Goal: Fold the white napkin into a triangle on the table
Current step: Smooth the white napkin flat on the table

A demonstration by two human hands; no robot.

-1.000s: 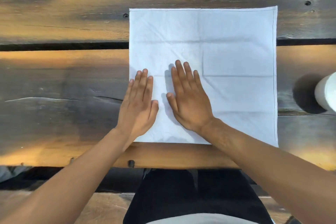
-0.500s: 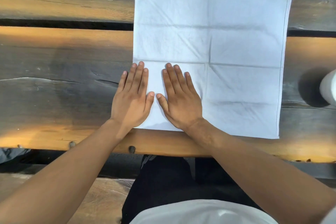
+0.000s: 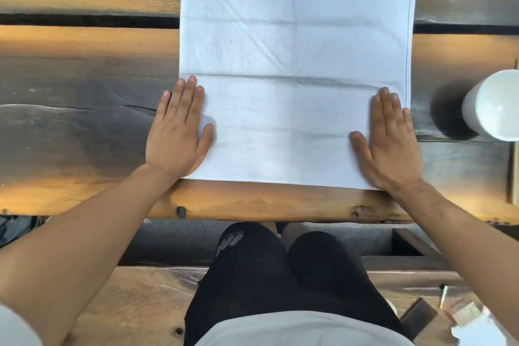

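Item: square white cloth napkin (image 3: 295, 50), hemmed and marked with old crease lines, lying fully unfolded and flat on the dark, weathered plank table (image 3: 84, 109), its near hem running just inside the table's front edge and its sides squared to that edge. Left hand (image 3: 179, 132): lying flat and unclenched, palm down, straddling the napkin's left hem near the near-left corner, grasping nothing. Right hand (image 3: 390, 146): likewise flat and unclenched, pressing just inside the right hem, its heel sitting over the near-right corner, grasping nothing. Both hands are resting on the near half; the far half is lying beyond the fingertips, toward the top of the view. Governing relation: a triangle is calling for a diagonal fold, so one near corner is needing to travel to the opposite far corner; each hand is lying right beside its own near corner, neither one favoured. No fold is yet showing. Adjacent: white cylindrical cup (image 3: 494, 104), standing well right of the napkin, apart from it.
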